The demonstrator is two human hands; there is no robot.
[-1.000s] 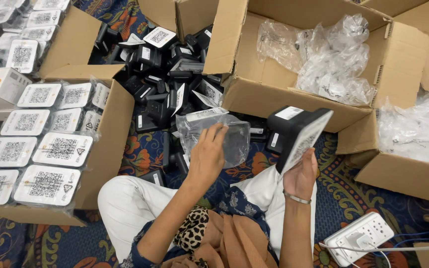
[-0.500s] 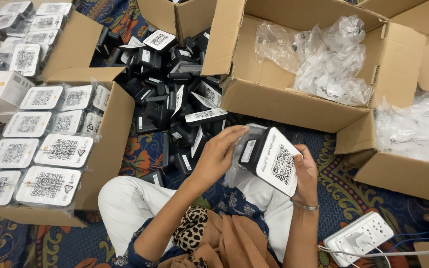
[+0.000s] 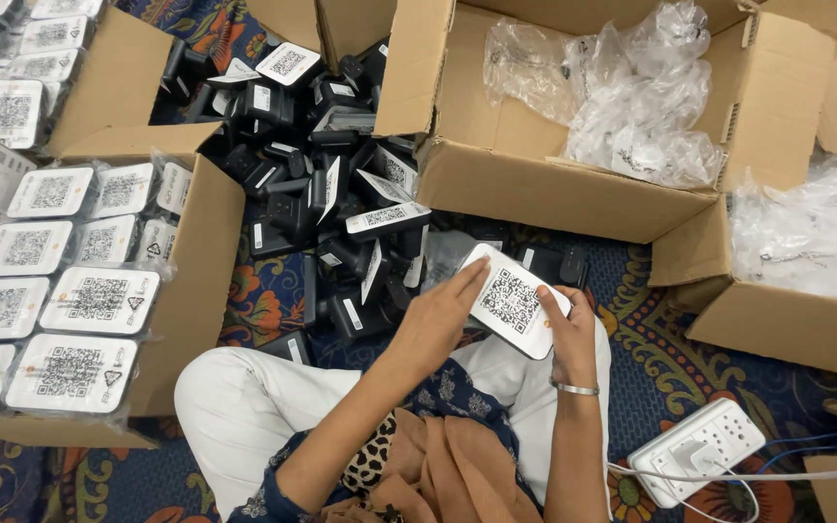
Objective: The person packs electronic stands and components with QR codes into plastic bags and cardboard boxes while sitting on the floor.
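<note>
Device in hand: we see a black device with a white code-printed face [image 3: 513,300] held over the lap, face up and tilted, between both hands
Left hand: our view shows the left hand [image 3: 438,320] closed on the device's left edge, its fingers lying along the upper left rim of the white face and the thumb hidden beneath
Right hand: the right hand [image 3: 572,334] grips the device's lower right corner, thumb on the edge of the face, a metal bangle [image 3: 577,389] on the wrist
Position in the grip: we find the device pinched from two sides, the white face uncovered in the middle, the black body mostly hidden below it
Plastic bag: a clear plastic bag [image 3: 448,254] shows just behind the device's upper left side; we cannot tell whether the device is partly inside it
Loose pile: black devices of the same kind lie in a heap [image 3: 326,184] on the patterned rug [image 3: 661,339], just beyond the hands
Left box: a cardboard box [image 3: 201,281] to our left holds rows of bagged devices, white faces up
Far box: a second cardboard box [image 3: 535,189] beyond the hands holds crumpled clear bags [image 3: 632,107]
Lower right: a white power strip [image 3: 695,450] with cables lies on the rug, well apart from the hands
</note>
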